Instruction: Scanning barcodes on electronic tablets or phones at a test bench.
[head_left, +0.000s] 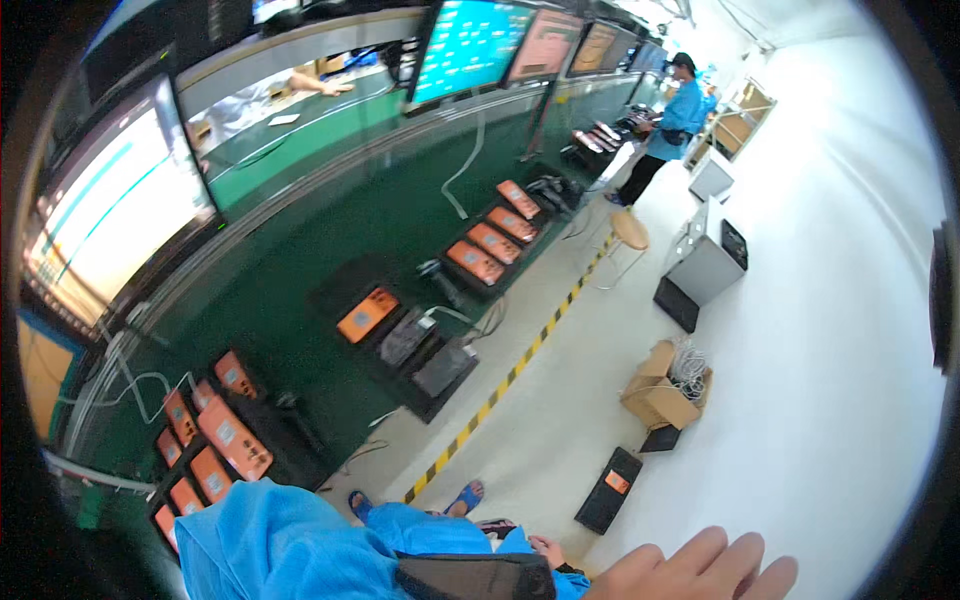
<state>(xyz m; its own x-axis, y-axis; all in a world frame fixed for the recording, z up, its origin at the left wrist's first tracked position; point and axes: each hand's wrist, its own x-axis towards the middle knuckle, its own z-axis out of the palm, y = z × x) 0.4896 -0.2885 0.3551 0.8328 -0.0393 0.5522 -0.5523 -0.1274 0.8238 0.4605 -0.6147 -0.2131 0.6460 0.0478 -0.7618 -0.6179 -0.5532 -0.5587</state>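
My right hand (pixel 695 572) is raised at the lower right, large and close, with the back and bent fingers showing. The fingers stand a little apart, and nothing shows in them; the palm is hidden. A loose blue sleeve (pixel 275 535) fills the lower left, and no left hand can be made out at its end. Next to it lies a dark fabric pouch or strap (pixel 478 575). Beyond that shows a smaller hand (pixel 548 548); I cannot tell whose it is. Nearest the sleeve, orange-faced flat devices (pixel 232 440) lie in black trays on the green bench (pixel 290 255).
Several monitors (pixel 470 50) line the bench's back. More orange devices (pixel 490 240) lie farther along. Yellow-black tape (pixel 500 390) runs along the floor. A stool (pixel 628 230), a cardboard box of cables (pixel 665 385) and a black panel (pixel 608 490) stand or lie right of it. A co-worker (pixel 680 120) stands far off.
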